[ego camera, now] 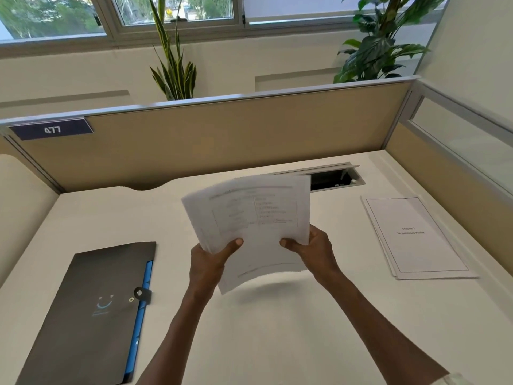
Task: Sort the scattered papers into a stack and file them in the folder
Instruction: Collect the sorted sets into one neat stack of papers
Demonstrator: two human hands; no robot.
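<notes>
1. Thin white sheets [249,220], printed with a faint table, fanned unevenly, lower edge bowed, lifted clear of the desk [277,329] with a soft shadow beneath.
2. Left hand [211,259] closed on the sheets' near left corner, thumb on top, fingers hidden under the paper.
3. Right hand [313,251] closed on the near right edge, thumb pressed over the top sheet, fingers behind.
4. Second stack [416,237] of white pages flat at the right of the desk, well apart from the hands; top page framed by a thin black border with a small centred heading, edges slightly staggered.
5. Folder [88,315] flat at near left: dark, matte, rectangular, shut by a tab with a round snap; pale smile mark on the cover; blue inner dividers showing along its right edge. Contents hidden.
6. Desk smooth, off-white, matte.
7. Cable tray [330,177] at far centre: metal-rimmed slot, flap up, dark inside, contents unclear.
8. Tan fabric partition [222,134] behind, trimmed in grey metal.
</notes>
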